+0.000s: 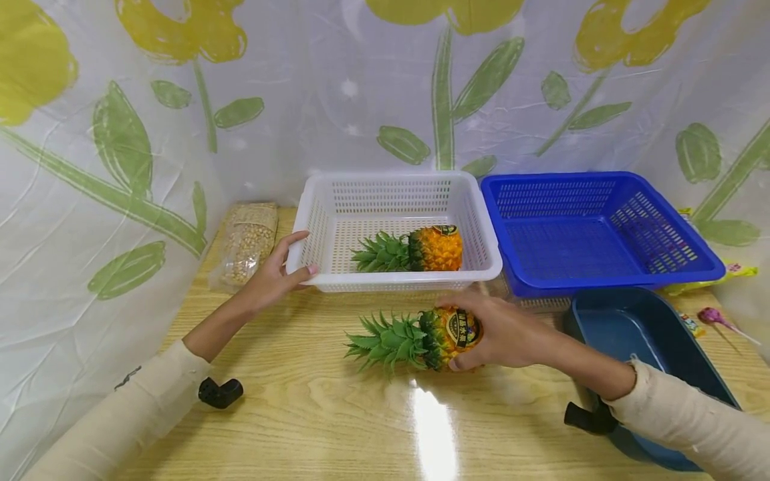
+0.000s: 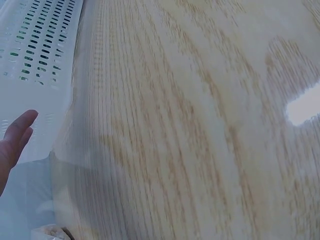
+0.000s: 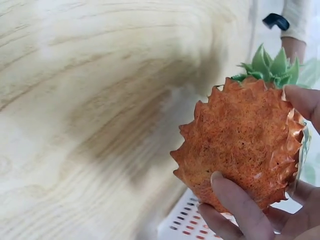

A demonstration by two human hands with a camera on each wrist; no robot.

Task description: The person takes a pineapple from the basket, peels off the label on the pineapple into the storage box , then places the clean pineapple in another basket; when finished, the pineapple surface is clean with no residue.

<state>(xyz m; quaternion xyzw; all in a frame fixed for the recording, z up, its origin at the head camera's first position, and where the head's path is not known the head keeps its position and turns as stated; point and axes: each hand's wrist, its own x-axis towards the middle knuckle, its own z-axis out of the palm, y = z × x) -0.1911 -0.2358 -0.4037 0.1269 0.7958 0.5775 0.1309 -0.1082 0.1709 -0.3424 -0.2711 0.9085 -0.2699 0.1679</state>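
My right hand (image 1: 502, 329) grips an orange toy pineapple (image 1: 444, 337) by its body, its green leaves pointing left. A dark label with gold print shows on its top side. In the right wrist view, thumb and fingers surround the spiky body (image 3: 240, 140). Behind it, a second pineapple (image 1: 436, 250) lies on its side inside the white perforated basket (image 1: 397, 276). My left hand (image 1: 273, 274) rests at that basket's front-left corner, its thumb and fingers spread along the rim. The left wrist view catches only part of this hand (image 2: 15, 140) beside the basket wall (image 2: 37, 100).
To the right of the white basket stands a blue basket (image 1: 559, 234), with a dark teal tub (image 1: 625, 317) before it. A bag of pale kernels (image 1: 248, 247) lies at the left. A wrapped lollipop (image 1: 711, 316) lies at the far right. A patterned curtain (image 1: 289, 100) closes the back.
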